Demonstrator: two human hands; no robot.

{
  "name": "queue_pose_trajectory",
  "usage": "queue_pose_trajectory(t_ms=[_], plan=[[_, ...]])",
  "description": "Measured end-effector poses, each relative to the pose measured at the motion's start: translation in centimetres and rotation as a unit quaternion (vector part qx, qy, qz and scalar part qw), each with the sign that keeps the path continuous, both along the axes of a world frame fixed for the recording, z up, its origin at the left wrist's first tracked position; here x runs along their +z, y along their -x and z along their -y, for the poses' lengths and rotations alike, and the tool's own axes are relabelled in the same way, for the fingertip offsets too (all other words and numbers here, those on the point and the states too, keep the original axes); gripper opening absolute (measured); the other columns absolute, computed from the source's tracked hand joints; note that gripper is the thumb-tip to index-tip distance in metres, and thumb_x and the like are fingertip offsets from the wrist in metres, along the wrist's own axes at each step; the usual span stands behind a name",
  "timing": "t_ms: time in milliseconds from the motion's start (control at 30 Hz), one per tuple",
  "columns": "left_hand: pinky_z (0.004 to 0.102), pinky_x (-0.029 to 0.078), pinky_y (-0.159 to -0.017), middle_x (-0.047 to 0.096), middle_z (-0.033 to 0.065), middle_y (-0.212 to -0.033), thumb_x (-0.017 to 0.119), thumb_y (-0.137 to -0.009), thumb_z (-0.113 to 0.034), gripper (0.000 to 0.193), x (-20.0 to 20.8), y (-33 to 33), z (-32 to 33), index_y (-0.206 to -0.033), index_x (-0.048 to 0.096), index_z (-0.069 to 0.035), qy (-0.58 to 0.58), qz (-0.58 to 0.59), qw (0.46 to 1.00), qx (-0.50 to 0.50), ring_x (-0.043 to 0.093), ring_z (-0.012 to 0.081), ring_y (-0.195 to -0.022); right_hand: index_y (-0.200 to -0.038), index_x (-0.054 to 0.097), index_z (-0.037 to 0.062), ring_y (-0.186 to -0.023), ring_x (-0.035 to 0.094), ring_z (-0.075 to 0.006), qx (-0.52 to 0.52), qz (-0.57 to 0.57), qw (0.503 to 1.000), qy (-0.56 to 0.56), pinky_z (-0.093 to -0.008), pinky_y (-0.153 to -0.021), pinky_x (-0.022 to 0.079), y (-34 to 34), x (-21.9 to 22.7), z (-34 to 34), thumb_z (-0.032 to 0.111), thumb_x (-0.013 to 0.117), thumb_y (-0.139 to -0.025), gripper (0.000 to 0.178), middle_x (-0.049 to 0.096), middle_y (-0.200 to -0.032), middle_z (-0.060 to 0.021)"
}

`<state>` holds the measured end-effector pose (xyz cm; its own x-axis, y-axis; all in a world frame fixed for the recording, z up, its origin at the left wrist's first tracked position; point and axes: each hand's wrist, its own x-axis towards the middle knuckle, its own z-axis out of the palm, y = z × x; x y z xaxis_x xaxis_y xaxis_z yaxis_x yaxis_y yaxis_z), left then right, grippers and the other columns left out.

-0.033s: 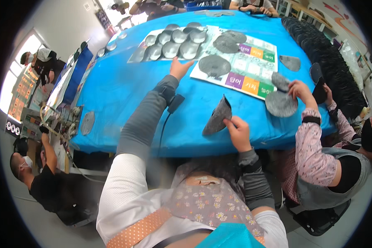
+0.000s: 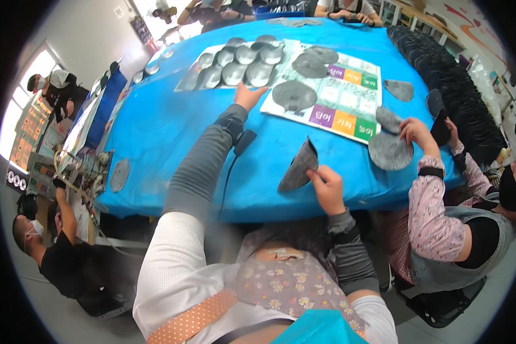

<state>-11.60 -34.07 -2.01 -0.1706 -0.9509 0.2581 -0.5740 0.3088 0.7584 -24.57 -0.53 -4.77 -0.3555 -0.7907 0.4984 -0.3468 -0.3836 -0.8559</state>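
My right hand [image 2: 328,188] pinches the edge of a grey, curled fabric-like piece [image 2: 297,172] over the near part of the blue table; the piece looks folded into a cone. My left hand [image 2: 249,97] reaches far forward with thumb and forefinger spread, holding nothing that I can see. Just beyond its fingertips are several shiny silver-grey rounded cups [image 2: 233,73], set in rows on a pale sheet. To the right of that hand, a flat grey disc [image 2: 294,96] lies on a printed board [image 2: 344,120] with purple, orange and green blocks.
On my right a co-worker's hand [image 2: 417,135] touches a grey disc [image 2: 391,152]. A long row of stacked black pieces [image 2: 441,86] lines the right table edge. More grey pieces lie on the blue cover [image 2: 155,137]. People sit at the far side; another person [image 2: 69,258] works at left.
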Motion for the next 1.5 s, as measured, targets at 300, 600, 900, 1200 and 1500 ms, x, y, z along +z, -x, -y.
queue_pose_trajectory(t_ms=[300,600,900,1200,1500], plan=[[0.0467,0.039,-0.095,0.043,0.0262,-0.125,0.08,-0.056,-0.051,0.117,-0.9,7.4,2.8,-0.143,0.015,-0.006,-0.002,0.074,0.982,0.172,0.043,0.0409,-0.116,-0.073,0.055,-0.0021,-0.067,0.051,-0.0337,-0.052,-0.128,0.99,0.022,-0.0391,-0.06,0.041,0.5,-0.5,-0.3,0.006,0.065,-0.079,0.015,0.054,-0.07,-0.0155],[0.0405,0.041,-0.095,0.05,0.0281,-0.121,0.073,-0.058,-0.058,0.094,3.1,1.0,0.7,-0.121,0.049,0.008,-0.032,0.097,0.994,0.038,0.049,0.036,-0.113,-0.077,0.057,-0.0013,-0.068,0.051,-0.0334,-0.044,-0.145,0.988,0.032,-0.039,-0.061,0.041,0.0,-0.7,0.1,0.008,0.064,-0.081,0.012,0.056,-0.073,-0.0145],[0.0432,0.038,-0.096,0.043,0.0215,-0.119,0.08,-0.059,-0.031,0.086,0.1,-15.6,-13.4,-0.127,0.037,0.001,0.184,0.037,0.982,-0.007,0.043,0.0364,-0.112,-0.071,0.051,-0.0002,-0.062,0.046,-0.0314,-0.099,-0.198,0.975,0.031,-0.0375,-0.057,0.036,-0.5,-1.2,-0.4,0.01,0.06,-0.086,0.02,0.048,-0.067,-0.0141],[0.0331,0.044,-0.089,0.039,0.0154,-0.131,0.057,-0.092,-0.029,0.08,-2.1,-19.0,-29.7,-0.147,0.003,-0.009,-0.1,-0.315,0.944,-0.022,0.05,0.0209,-0.11,-0.094,0.062,-0.0021,-0.076,0.056,-0.0146,0.01,0.027,1.0,-0.007,-0.0269,-0.07,0.043,-0.6,-1.1,-0.8,0.01,0.059,-0.089,0.014,0.063,-0.083,-0.0067],[0.0266,0.042,-0.083,0.059,0.004,-0.107,0.047,-0.095,-0.037,0.043,1.1,-17.0,-26.4,-0.114,0.057,0.001,-0.258,-0.322,0.911,-0.014,0.053,0.0126,-0.096,-0.102,0.061,-0.0074,-0.093,0.057,-0.014,0.205,0.322,0.924,0.024,-0.0286,-0.084,0.042,2.8,-4.5,-3.0,0.013,0.058,-0.091,0.023,0.065,-0.099,-0.0094]])
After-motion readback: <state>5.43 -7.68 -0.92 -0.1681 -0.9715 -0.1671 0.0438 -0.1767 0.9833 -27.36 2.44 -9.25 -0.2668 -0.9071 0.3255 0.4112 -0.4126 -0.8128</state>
